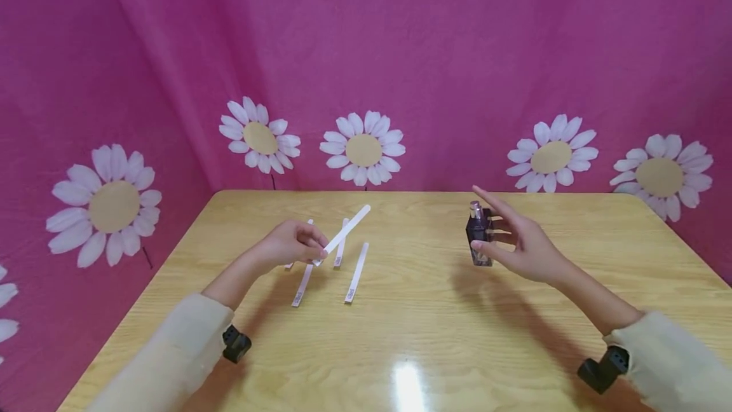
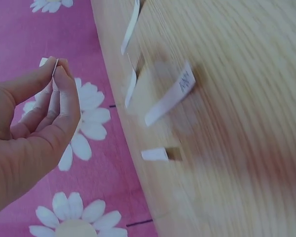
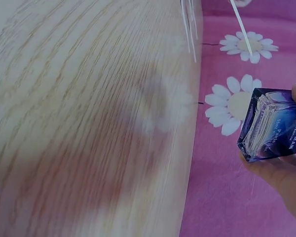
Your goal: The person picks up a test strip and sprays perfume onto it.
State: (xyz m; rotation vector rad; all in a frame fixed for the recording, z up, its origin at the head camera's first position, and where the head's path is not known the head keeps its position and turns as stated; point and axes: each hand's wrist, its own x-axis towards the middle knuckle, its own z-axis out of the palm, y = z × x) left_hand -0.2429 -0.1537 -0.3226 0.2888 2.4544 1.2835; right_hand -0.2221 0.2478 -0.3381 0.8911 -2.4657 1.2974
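Note:
My left hand (image 1: pixel 290 245) pinches one end of a white paper perfume test strip (image 1: pixel 350 227) between thumb and fingertips. The strip slants up to the right above the table; in the left wrist view it shows nearly edge-on. My right hand (image 1: pixel 528 248) holds a dark purple-blue glass perfume bottle (image 1: pixel 476 231) off the table, upright, its sprayer (image 1: pixel 476 208) on top uncapped. The right index finger is raised above the sprayer. Printed lettering shows on the bottle (image 3: pixel 278 126) in the right wrist view. A wide gap separates bottle and strip.
Several more strips lie on the wooden table (image 1: pixel 412 323) under and beside the left hand, among them one strip (image 1: pixel 357 272) nearer the middle and another (image 1: pixel 302 288) to its left. A pink curtain (image 1: pixel 446 68) with white daisies hangs behind the table's far edge.

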